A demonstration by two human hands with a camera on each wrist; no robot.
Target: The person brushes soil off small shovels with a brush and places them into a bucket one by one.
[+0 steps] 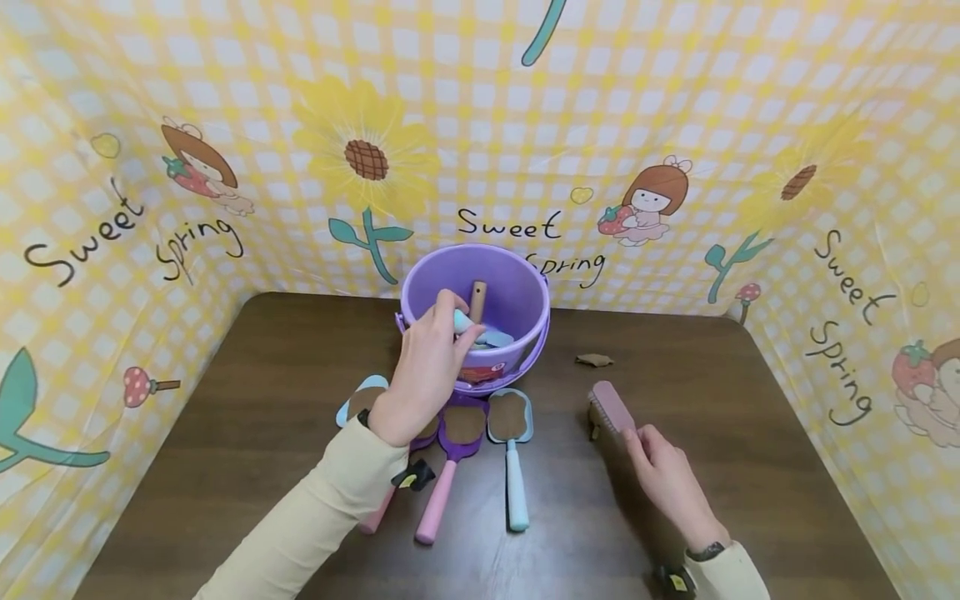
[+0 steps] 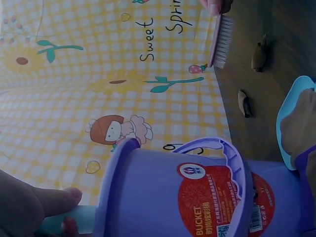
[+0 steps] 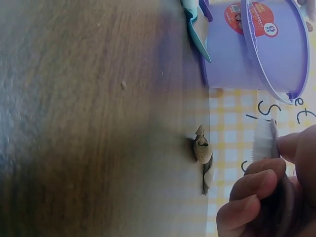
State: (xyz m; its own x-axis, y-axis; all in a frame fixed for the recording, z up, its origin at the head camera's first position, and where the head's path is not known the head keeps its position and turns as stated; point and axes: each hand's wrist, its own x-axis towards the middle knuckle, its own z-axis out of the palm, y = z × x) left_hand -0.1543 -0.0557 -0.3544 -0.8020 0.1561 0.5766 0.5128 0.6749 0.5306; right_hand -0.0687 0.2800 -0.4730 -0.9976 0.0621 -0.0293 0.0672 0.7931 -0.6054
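Observation:
My left hand reaches over the near rim of a purple bucket and pinches a light teal handle. Its far end is hidden inside the bucket. My right hand grips a pink brush by its handle, white bristles showing, held above the table at the right. Inside the bucket stand a brown handle and a light blue piece. Two shells lie near the brush: one shell with a ridged, pointed body, another shell farther back.
In front of the bucket lie several toy shovels with brown material in their scoops: a light blue shovel, a purple shovel with pink handle, and others partly behind my left arm. A checked cloth surrounds the dark wooden table.

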